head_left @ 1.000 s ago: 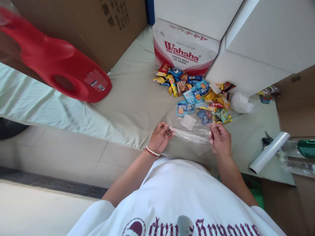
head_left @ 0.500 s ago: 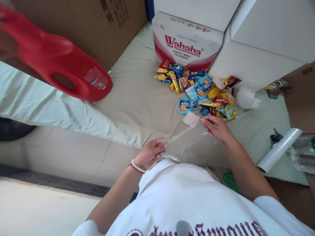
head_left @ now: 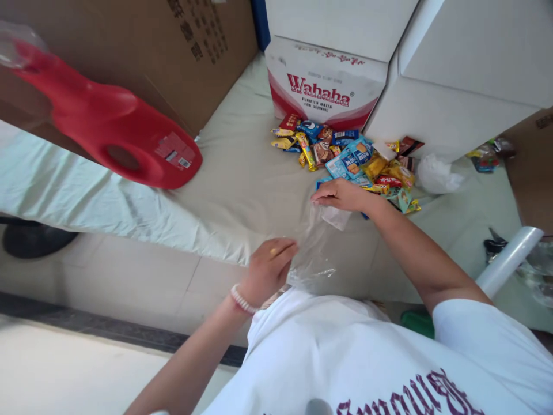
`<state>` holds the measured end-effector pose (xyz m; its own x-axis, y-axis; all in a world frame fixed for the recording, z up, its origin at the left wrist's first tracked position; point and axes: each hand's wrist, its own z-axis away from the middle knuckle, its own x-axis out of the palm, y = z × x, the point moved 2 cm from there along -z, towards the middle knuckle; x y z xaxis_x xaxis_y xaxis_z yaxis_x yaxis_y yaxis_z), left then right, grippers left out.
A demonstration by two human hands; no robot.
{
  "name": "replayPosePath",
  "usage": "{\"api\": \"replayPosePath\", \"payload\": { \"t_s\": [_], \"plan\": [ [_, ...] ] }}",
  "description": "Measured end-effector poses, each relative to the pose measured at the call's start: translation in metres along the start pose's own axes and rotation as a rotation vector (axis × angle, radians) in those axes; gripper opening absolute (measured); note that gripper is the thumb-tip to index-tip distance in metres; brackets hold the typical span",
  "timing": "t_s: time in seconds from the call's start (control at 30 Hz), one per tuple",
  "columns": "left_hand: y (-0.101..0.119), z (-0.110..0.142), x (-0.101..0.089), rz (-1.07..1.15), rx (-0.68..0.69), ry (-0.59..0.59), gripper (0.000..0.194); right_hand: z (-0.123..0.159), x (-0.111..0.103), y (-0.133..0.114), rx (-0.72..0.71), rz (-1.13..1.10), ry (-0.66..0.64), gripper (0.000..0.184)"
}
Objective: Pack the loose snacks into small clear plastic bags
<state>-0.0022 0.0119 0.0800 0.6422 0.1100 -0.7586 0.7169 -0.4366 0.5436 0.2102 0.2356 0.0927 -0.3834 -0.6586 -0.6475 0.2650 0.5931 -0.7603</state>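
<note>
A clear plastic bag (head_left: 311, 248) with a white patch near its far end hangs between my two hands, close to my shirt. My left hand (head_left: 272, 262), with a beaded bracelet at the wrist, pinches its near left edge. Farther out, my right hand (head_left: 339, 195) is closed on the bag's upper edge, fingers pointing left. Just beyond my right hand lies a pile of small wrapped snacks (head_left: 322, 153), in blue, yellow, red and brown packets. My right hand and forearm cover part of the pile's front.
A Wahaha water carton (head_left: 324, 86) stands behind the snacks, beside white boxes (head_left: 458, 109). At left are a large red jug (head_left: 129, 138) and a brown carton (head_left: 129, 52). To the right lie a crumpled white plastic bag (head_left: 438, 174), a film roll (head_left: 512, 259) and scissors (head_left: 495, 245).
My right hand has moved left along the far edge of the bag, over the front of the snacks. The bag has gone from stretched flat to bunched. My left hand has turned slightly.
</note>
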Motion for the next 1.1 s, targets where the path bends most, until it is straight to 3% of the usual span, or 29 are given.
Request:
{"api": "replayPosePath", "payload": {
  "t_s": [0.1,0.2,0.37,0.47,0.57,0.63,0.7,0.8,0.87,0.97,1.03,1.1],
  "plan": [
    [-0.027,-0.035,0.044,0.010,0.005,-0.259,0.030,0.017,0.001,0.010,0.281,-0.038,0.152,0.037],
    [-0.047,-0.035,0.061,0.009,-0.040,-0.287,0.037,0.051,0.016,0.018,0.416,-0.048,0.300,0.026],
    [-0.058,0.000,0.046,-0.193,-0.094,-0.167,0.048,0.117,0.057,0.017,0.522,0.086,0.392,0.024],
    [-0.066,0.013,0.029,-0.251,-0.154,-0.037,0.047,0.164,0.058,0.011,0.673,0.205,0.556,0.024],
    [-0.076,0.014,0.015,-0.261,-0.171,0.137,0.036,0.198,0.027,0.007,0.732,0.271,0.724,0.023],
    [-0.083,0.009,0.014,-0.297,-0.115,0.162,0.026,0.201,-0.008,0.012,0.741,0.361,0.834,0.023],
    [-0.085,0.000,0.021,-0.309,-0.018,0.066,0.024,0.188,-0.045,0.027,0.782,0.493,0.890,0.022],
    [-0.078,-0.010,0.038,-0.291,0.054,-0.101,0.030,0.154,-0.083,0.060,0.915,0.559,0.714,0.044],
    [-0.067,-0.011,0.045,-0.287,0.046,-0.148,0.037,0.140,-0.094,0.073,0.971,0.555,0.604,0.049],
    [-0.055,-0.001,0.046,-0.237,-0.035,-0.096,0.052,0.152,-0.099,0.060,0.970,0.643,0.593,0.042],
    [-0.055,0.010,0.041,-0.195,-0.164,0.009,0.052,0.173,-0.101,0.037,0.979,0.739,0.671,0.043],
    [-0.058,0.019,0.037,-0.180,-0.318,0.127,0.045,0.188,-0.097,0.006,0.967,0.727,0.849,0.045]
  ]
}}
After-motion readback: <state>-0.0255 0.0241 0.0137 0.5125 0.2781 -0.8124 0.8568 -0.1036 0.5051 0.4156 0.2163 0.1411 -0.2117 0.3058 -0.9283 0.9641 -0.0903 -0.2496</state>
